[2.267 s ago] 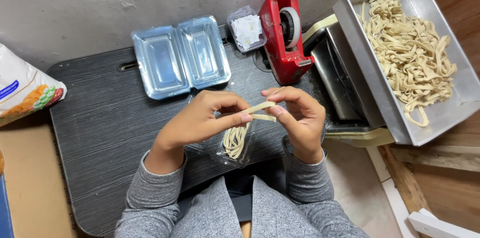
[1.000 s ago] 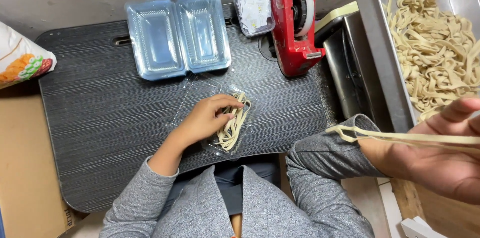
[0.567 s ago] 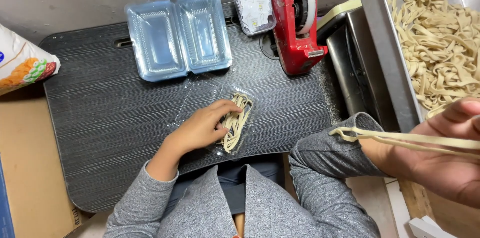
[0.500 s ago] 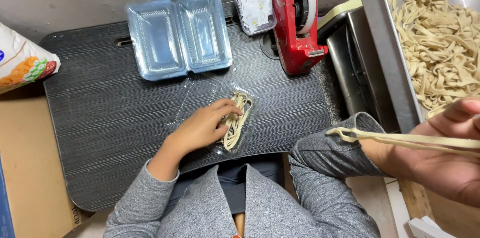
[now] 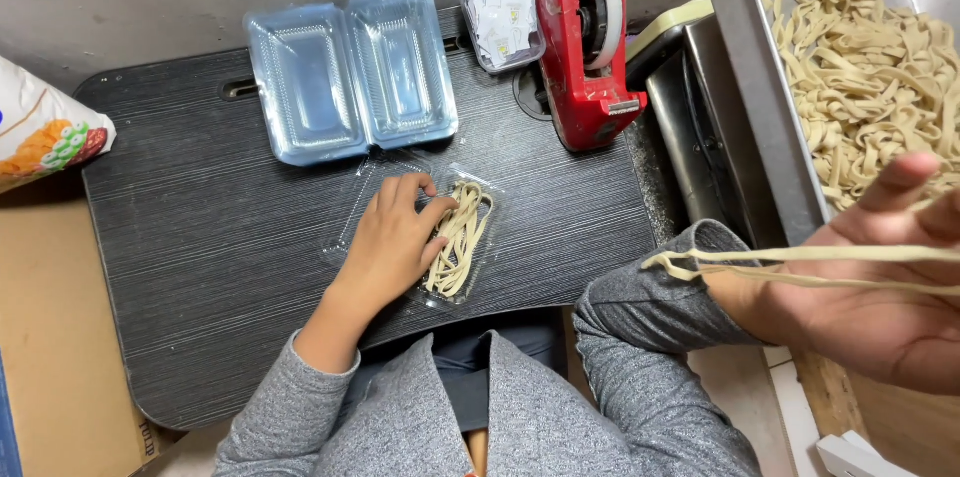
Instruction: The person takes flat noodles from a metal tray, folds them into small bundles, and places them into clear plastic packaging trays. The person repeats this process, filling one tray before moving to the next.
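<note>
My left hand rests on an open clear clamshell box on the dark table, its fingers touching a small bundle of flat noodles lying in the box's right half. My right hand is raised close to the camera at the right and pinches a few long noodle strands that stretch out to the left over my grey sleeve. Just behind that hand a metal tray holds a large heap of the same pale noodles.
A stack of open clear clamshell boxes lies at the table's back. A small tub of white sachets and a red tape dispenser stand beside it. A printed bag sits at the left, a metal machine at the right.
Earlier both hands worked a noodle bundle over the box. Now the bundle lies in the box under my left hand, and my right hand has lifted new strands from the tray side.
</note>
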